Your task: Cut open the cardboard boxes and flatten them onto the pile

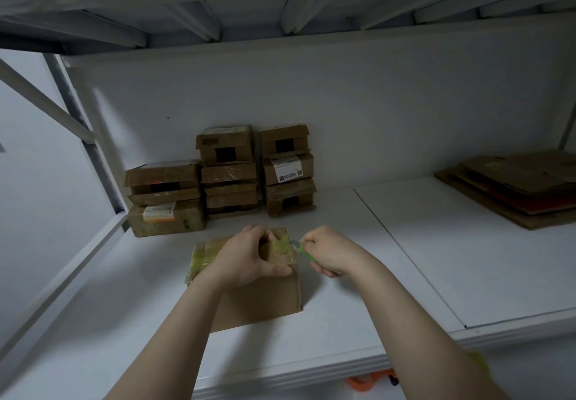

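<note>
cardboard box taped, mid-cut: left hand grips its top, right hand holds green cutter. flattened pile started; stacked boxes untouched.

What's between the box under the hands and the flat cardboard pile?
Head view: the right hand holding a green cutter beside the box, then bare white shelf up to the pile.

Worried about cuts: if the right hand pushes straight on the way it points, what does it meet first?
Probably the taped box, at its top edge, with the left hand just beyond; depth unclear.
</note>
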